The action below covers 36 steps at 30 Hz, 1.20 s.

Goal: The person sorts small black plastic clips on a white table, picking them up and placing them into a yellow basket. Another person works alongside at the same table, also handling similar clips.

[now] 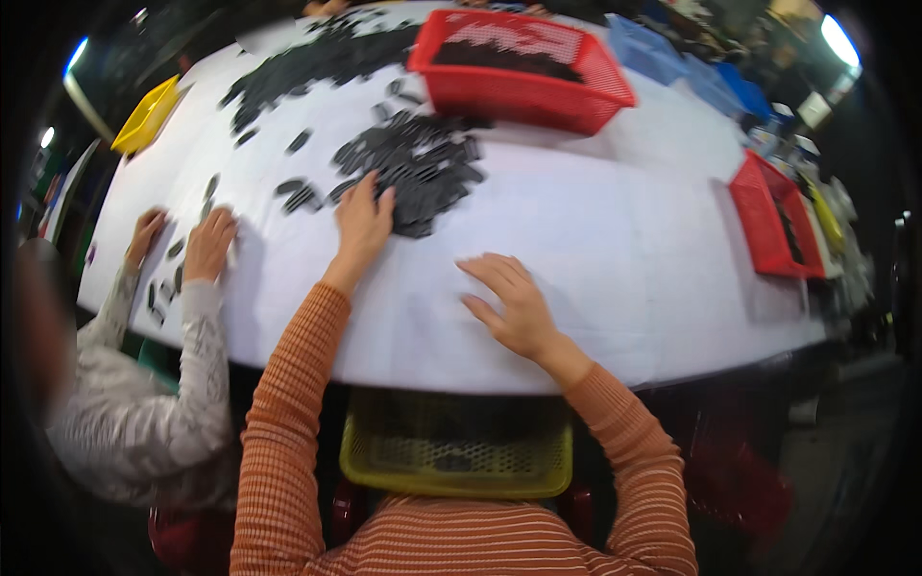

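Note:
My left hand [361,228] reaches to the near left edge of a pile of small black oblong pieces [423,182], fingers stretched out and the tips touching or just over the pieces. Whether a piece sits under those fingertips is hidden. My right hand [514,305] hovers low over or rests on the white tabletop [615,288], fingers spread and slightly bent, with nothing in it. Several loose black pieces [298,195] lie left of the pile. In front of my body, below the table edge, a yellow-green basket [456,470] holds a few dark pieces.
A large red basket [519,101] with dark pieces stands behind the pile. A larger dark heap [307,67] spreads at the far left, near a yellow tray [146,115]. Another red basket [776,216] sits at the right edge. A co-worker's hands [208,245] handle pieces on my left.

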Tool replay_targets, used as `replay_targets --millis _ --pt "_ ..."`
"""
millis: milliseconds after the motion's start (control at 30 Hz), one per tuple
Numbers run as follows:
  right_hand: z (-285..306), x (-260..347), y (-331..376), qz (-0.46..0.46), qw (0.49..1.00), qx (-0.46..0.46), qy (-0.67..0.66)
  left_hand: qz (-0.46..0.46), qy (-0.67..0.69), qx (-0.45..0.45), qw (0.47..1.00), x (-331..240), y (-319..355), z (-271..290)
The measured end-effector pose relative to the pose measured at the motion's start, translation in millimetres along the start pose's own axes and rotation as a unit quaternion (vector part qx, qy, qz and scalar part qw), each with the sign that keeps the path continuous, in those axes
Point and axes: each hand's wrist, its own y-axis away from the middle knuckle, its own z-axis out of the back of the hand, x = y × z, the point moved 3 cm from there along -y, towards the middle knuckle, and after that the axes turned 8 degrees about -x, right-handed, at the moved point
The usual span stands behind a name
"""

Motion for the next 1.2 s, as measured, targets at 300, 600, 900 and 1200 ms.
replay_targets --millis 300,600,900,1200 --pt "-35 -78 -71 -0.111 0.984 -0.083 0.107 -0.070 0.067 0.023 0.995 -67 32 -45" --pt "8 -62 -18 -0.087 0.989 -0.090 0.079 -0.162 0.132 0.151 0.966 -140 101 -25" --pt "51 -31 61 -0.070 0.981 -0.083 0.162 -0.285 0.067 0.200 0.935 -177 152 12" --pt "65 -6 95 -0.067 0.971 -0.096 0.210 -0.360 0.059 0.229 0.903 -174 177 33"
